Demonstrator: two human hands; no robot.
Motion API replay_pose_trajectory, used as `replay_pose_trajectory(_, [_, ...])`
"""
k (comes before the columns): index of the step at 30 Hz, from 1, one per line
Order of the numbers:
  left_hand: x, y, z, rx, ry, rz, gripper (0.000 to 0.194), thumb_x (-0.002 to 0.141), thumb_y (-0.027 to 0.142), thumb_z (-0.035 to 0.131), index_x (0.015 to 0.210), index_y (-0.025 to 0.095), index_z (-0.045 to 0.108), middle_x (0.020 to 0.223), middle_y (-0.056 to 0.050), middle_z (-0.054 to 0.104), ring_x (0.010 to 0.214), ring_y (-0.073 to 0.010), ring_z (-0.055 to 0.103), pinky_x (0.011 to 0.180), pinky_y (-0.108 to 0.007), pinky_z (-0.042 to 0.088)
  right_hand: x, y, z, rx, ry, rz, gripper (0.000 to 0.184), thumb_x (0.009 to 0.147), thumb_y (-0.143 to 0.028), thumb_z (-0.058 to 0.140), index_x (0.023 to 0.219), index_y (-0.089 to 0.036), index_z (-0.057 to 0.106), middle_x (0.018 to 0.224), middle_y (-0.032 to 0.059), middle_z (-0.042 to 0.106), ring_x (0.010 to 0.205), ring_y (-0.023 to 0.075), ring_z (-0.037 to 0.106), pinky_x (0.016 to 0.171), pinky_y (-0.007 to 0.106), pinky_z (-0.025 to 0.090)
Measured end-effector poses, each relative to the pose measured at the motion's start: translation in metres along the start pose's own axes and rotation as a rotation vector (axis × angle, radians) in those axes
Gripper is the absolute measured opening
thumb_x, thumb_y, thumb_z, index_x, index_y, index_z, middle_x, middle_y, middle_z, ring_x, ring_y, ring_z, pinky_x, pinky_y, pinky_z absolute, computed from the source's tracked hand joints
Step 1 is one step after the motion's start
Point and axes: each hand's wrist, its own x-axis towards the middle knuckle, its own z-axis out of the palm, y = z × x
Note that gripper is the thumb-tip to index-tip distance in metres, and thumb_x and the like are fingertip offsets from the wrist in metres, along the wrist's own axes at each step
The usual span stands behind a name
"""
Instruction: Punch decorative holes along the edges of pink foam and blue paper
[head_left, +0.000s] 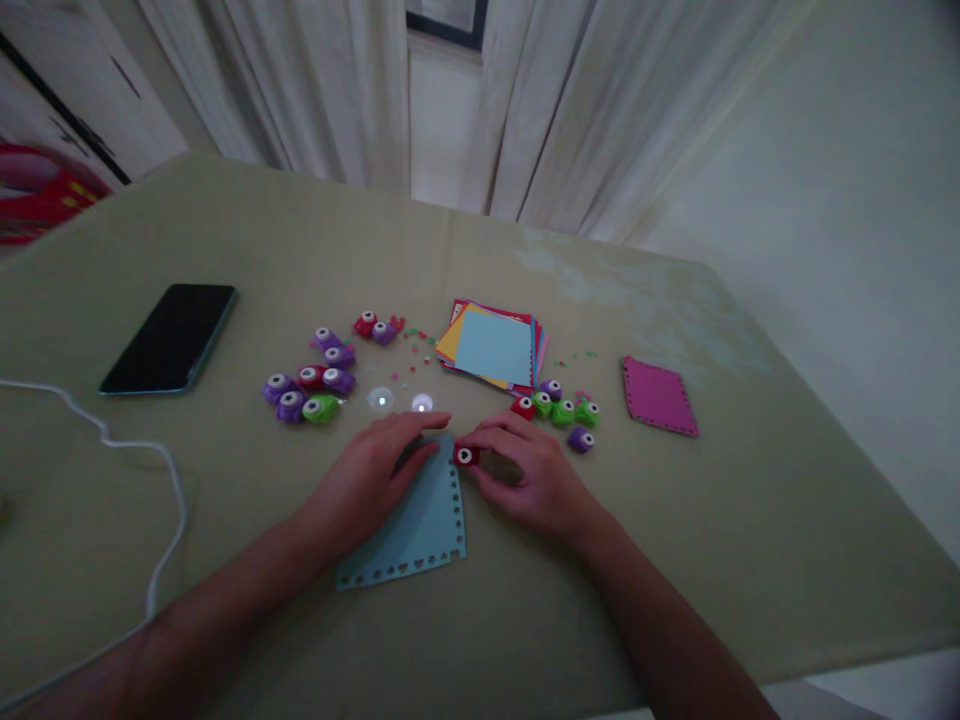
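Observation:
A light blue sheet of paper (420, 540) lies before me, with small shapes punched along its right and bottom edges. My left hand (375, 465) rests over its upper left part, thumb and forefinger stretched out and apart. Between the thumb and fingers of my right hand (529, 465) is a small red paper punch (466, 456) with a round white button, set against the sheet's right edge near the top. Whether the paper sits inside the punch's slot I cannot tell. Just beyond my right hand are more punches, among them a green one (563, 412) and a purple one (580, 440).
Several purple, red and green punches (289, 405) lie on the left, near two small clear round pieces (381, 399) and scattered confetti. Coloured paper sheets (495, 345) are stacked behind. A magenta punched sheet (660, 397) lies right; a phone (171, 340) and white cable (169, 470) left.

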Motion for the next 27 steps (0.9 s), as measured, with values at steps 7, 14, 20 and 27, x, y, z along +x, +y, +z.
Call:
replay_pose_trajectory(7, [0.0010, 0.0013, -0.0027, 0.013, -0.002, 0.010, 0.033, 0.107, 0.034, 0.055, 0.133, 0.023, 0.071, 0.128, -0.009, 0.079, 0.115, -0.0292, 0.075, 0.106, -0.049, 0.059, 0.0011, -0.0006, -0.0031, 0.024, -0.044, 0.013, 0.026, 0.095, -0.015, 0.073, 0.120, -0.024, 0.075, 0.114, 0.0066, 0.074, 0.106, 0.0216, 0.071, 0.096, 0.037, 0.058])
replay_pose_trajectory(14, [0.0014, 0.0031, -0.0024, 0.001, 0.014, 0.013, 0.030, 0.107, 0.033, 0.056, 0.131, 0.024, 0.071, 0.124, -0.008, 0.080, 0.113, -0.0273, 0.075, 0.104, -0.047, 0.060, 0.0017, -0.0005, -0.0047, 0.026, -0.057, 0.021, 0.026, 0.094, -0.015, 0.074, 0.119, -0.023, 0.075, 0.113, 0.0064, 0.074, 0.106, 0.0212, 0.071, 0.096, 0.037, 0.058])
replay_pose_trajectory(20, [0.0013, 0.0038, -0.0020, -0.034, -0.001, 0.012, 0.029, 0.107, 0.033, 0.056, 0.131, 0.023, 0.070, 0.120, -0.008, 0.080, 0.108, -0.0260, 0.076, 0.102, -0.046, 0.061, 0.0021, -0.0008, -0.0028, 0.041, -0.024, 0.058, 0.027, 0.093, -0.012, 0.074, 0.117, -0.024, 0.075, 0.113, 0.0060, 0.076, 0.105, 0.0216, 0.071, 0.096, 0.037, 0.058])
replay_pose_trajectory(27, [0.0022, 0.0057, -0.0028, -0.094, -0.022, -0.002, 0.030, 0.107, 0.034, 0.058, 0.132, 0.024, 0.070, 0.117, -0.006, 0.081, 0.104, -0.0244, 0.078, 0.097, -0.042, 0.063, 0.0020, -0.0023, 0.0000, 0.044, 0.029, 0.043, 0.024, 0.095, -0.013, 0.072, 0.116, -0.024, 0.075, 0.112, 0.0063, 0.076, 0.102, 0.0216, 0.072, 0.094, 0.037, 0.059])
